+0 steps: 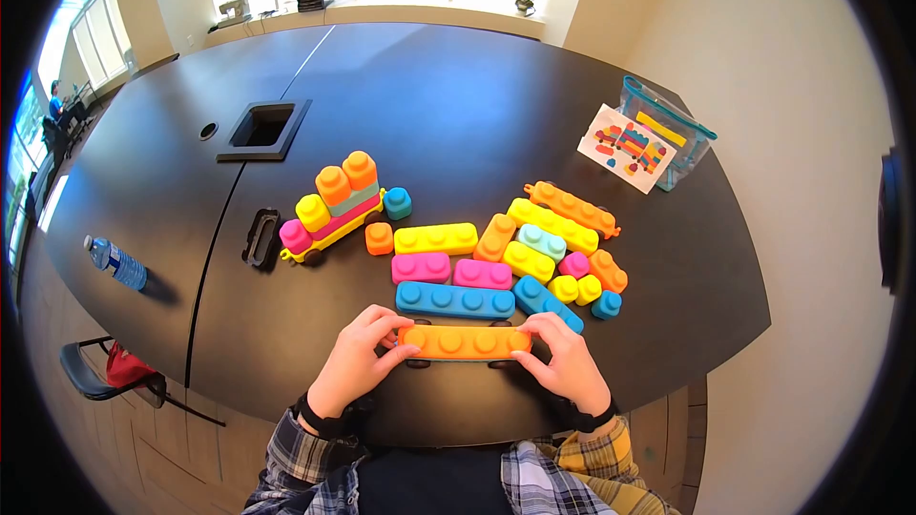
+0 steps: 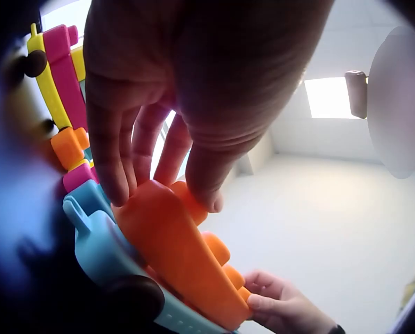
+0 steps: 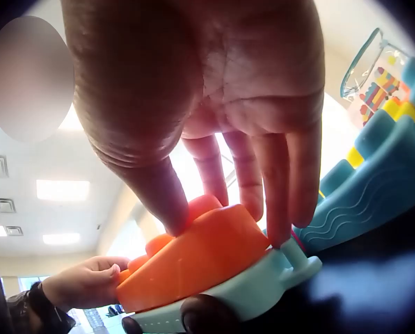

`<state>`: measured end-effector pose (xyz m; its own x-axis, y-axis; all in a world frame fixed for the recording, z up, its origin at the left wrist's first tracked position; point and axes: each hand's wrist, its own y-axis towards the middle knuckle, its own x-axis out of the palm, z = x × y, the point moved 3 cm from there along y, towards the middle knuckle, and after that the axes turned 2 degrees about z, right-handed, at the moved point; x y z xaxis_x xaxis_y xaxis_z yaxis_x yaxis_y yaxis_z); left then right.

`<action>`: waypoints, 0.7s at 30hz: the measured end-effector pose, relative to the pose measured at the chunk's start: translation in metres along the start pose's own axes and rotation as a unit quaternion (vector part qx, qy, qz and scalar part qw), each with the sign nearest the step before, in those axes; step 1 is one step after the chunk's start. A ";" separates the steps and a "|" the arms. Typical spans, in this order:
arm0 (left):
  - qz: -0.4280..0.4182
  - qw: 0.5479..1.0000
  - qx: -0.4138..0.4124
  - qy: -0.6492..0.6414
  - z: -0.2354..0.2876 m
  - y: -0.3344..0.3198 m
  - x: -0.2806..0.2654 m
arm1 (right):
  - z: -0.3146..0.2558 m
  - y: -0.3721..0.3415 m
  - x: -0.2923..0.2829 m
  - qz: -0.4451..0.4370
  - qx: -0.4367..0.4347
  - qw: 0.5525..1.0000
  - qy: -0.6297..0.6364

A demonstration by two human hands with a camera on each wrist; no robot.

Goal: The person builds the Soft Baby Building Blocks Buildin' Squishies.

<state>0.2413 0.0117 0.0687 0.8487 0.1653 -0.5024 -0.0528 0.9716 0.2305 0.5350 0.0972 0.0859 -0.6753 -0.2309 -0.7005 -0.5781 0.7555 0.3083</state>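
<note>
One orange block (image 1: 465,343) pinched by left hand (image 1: 353,360), right hand (image 1: 571,360); card (image 1: 611,145) overlaps clear pouch (image 1: 688,156).

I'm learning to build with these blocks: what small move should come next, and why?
Probably press the long orange block straight down. The left grip and right grip pinch its ends, and it sits lengthwise over the light blue wheeled base; whether it is fully seated, I can't tell.
</note>
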 end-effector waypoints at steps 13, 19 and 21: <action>-0.016 0.999 -0.020 0.025 0.002 0.002 0.001 | 0.007 -0.001 0.004 -0.004 0.015 0.999 0.030; -0.015 0.998 0.017 0.055 0.012 0.005 0.000 | 0.006 0.000 0.006 -0.007 0.022 0.999 0.032; -0.012 0.997 0.033 0.069 0.006 0.004 0.003 | 0.006 -0.001 0.007 -0.011 0.024 0.999 0.030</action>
<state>0.2467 0.0148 0.0735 0.7688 0.1687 -0.6168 0.0044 0.9632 0.2689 0.5335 0.0989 0.0768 -0.6896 -0.2841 -0.6661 -0.5718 0.7781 0.2601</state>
